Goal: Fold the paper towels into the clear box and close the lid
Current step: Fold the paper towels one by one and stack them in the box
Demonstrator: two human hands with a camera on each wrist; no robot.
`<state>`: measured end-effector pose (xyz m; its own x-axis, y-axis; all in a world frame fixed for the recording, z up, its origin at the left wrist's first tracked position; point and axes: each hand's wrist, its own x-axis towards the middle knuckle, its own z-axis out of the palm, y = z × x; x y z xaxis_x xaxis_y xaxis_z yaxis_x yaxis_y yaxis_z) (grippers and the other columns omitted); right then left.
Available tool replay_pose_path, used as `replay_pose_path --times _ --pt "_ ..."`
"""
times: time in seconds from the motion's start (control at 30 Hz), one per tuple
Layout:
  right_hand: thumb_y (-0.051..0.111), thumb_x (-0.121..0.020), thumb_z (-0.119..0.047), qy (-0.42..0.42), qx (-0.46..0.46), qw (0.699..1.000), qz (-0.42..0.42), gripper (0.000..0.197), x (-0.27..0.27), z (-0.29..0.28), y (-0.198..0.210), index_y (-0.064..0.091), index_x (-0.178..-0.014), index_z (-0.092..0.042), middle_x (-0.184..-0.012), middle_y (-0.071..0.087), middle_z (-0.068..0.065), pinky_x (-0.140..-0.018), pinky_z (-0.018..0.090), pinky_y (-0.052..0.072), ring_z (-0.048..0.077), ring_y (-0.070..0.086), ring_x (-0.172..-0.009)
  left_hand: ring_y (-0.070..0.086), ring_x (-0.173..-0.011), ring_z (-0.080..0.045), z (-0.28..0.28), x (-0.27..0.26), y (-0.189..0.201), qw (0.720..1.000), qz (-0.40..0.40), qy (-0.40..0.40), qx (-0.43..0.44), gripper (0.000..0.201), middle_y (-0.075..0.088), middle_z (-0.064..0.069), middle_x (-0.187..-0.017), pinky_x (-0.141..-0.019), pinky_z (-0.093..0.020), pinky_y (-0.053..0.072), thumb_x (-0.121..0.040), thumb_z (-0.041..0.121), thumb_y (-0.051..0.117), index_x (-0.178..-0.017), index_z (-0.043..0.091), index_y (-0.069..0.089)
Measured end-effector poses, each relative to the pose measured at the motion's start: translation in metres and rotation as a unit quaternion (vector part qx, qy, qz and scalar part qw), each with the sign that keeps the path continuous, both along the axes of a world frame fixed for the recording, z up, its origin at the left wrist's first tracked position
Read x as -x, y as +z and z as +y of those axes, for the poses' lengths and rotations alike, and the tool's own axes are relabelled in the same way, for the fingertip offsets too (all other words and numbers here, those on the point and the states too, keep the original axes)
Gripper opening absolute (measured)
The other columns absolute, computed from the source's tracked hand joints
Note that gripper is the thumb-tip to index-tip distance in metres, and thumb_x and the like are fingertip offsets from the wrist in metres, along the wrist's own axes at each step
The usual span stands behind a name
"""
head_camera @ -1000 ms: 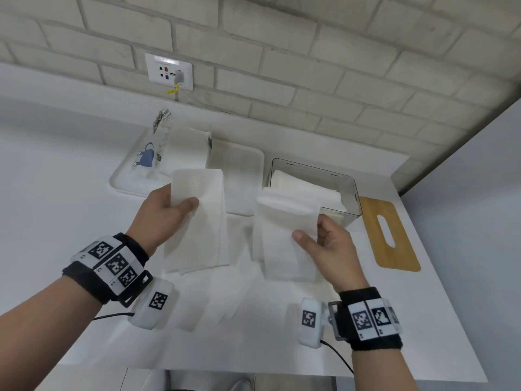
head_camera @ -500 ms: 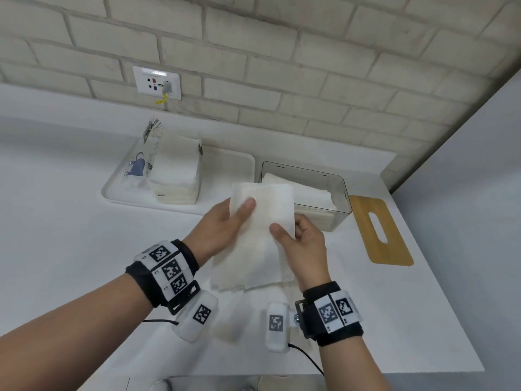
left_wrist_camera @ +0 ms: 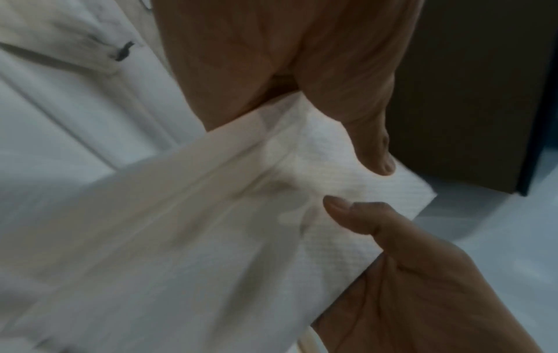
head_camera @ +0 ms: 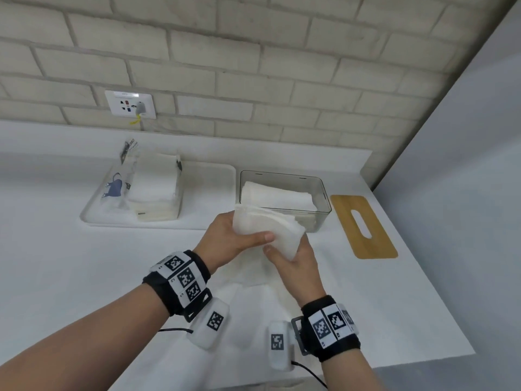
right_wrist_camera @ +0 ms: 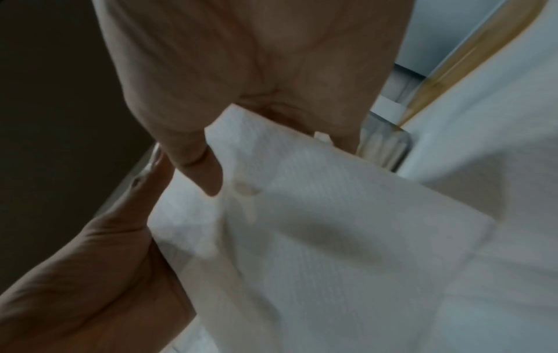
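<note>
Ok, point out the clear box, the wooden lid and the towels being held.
clear box (head_camera: pixel 324 193), head view, right wall near the rim.
wooden lid (head_camera: pixel 377 244), head view, near end of the board.
held towels (head_camera: pixel 265 221), head view, top of the folded wad.

Left hand (head_camera: pixel 225 238) fingers hidden behind paper towels (head_camera: pixel 267 227); wrist views w/ motion blur.

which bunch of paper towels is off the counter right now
The folded paper towels gripped between the left hand and right hand. The other two lots rest in something: one stack in the clear box, one in its wrapper on the white tray.
</note>
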<state>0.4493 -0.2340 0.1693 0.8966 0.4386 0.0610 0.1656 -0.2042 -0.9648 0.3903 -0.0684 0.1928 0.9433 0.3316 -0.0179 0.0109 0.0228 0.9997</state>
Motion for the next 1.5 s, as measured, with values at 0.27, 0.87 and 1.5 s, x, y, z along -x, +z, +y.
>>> replay_pose_path --times 0.27,0.87,1.5 --pt "0.064 -0.094 -0.002 -0.019 -0.037 0.999 0.011 0.035 0.012 0.002 -0.007 0.055 -0.121 -0.022 -0.108 0.068 -0.018 -0.076 0.004 0.046 -0.011 0.063 -0.097 0.077 -0.099 -0.015 -0.01 0.0 -0.018 0.996 -0.018 0.07 0.052 0.054 0.08 0.0 -0.104 -0.082 -0.03 0.062 -0.061 0.028 0.094 -0.11 0.015 0.076" --pt "0.063 -0.091 -0.003 0.021 0.005 0.999 -0.023 0.047 0.007 0.005 -0.022 0.049 -0.107 -0.044 -0.102 0.068 -0.021 -0.076 0.014 0.047 -0.007 0.064 -0.096 0.074 -0.108 -0.017 -0.011 0.0 -0.03 0.996 -0.021 0.05 0.064 0.062 0.079 0.0 -0.112 -0.086 -0.026 0.059 -0.064 0.025 0.093 -0.121 0.014 0.071" --pt "0.072 -0.093 -0.016 -0.02 -0.039 0.999 -0.018 0.039 0.007 0.001 -0.019 0.056 -0.124 -0.034 -0.11 0.067 -0.031 -0.08 0.005 0.046 -0.011 0.063 -0.104 0.075 -0.104 -0.016 -0.026 -0.001 -0.028 0.997 -0.031 0.054 0.046 0.045 0.079 0.002 -0.108 -0.083 -0.024 0.059 -0.076 0.015 0.091 -0.116 0.016 0.071"
